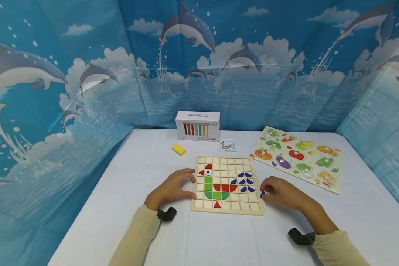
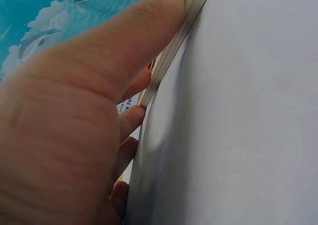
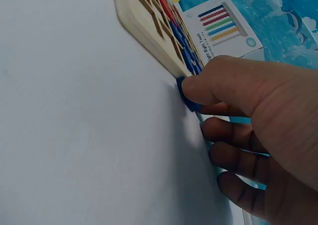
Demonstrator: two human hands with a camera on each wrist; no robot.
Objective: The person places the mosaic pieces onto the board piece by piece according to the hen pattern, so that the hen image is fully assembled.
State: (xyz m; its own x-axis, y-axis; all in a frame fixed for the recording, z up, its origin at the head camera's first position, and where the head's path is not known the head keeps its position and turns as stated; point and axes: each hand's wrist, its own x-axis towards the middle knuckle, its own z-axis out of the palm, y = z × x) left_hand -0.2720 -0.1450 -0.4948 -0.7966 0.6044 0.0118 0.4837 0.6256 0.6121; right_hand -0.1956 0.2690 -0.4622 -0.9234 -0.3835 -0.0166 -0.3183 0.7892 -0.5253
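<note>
A wooden grid board lies on the white table with colored pieces forming a bird: green body, red pieces, an eye piece and several blue leaf-shaped pieces at the tail. My left hand rests at the board's left edge, thumb and fingertips spread apart along it; in the left wrist view the thumb touches the board's side. Just off the board's right edge, my right hand pinches a blue puzzle piece between thumb and index finger, the other fingers loosely bent.
Behind the board stand a white box and a small picture card with a similar bird. A yellow block lies at back left. A vegetable puzzle board lies at the right. Dolphin-printed cloth hangs behind the table.
</note>
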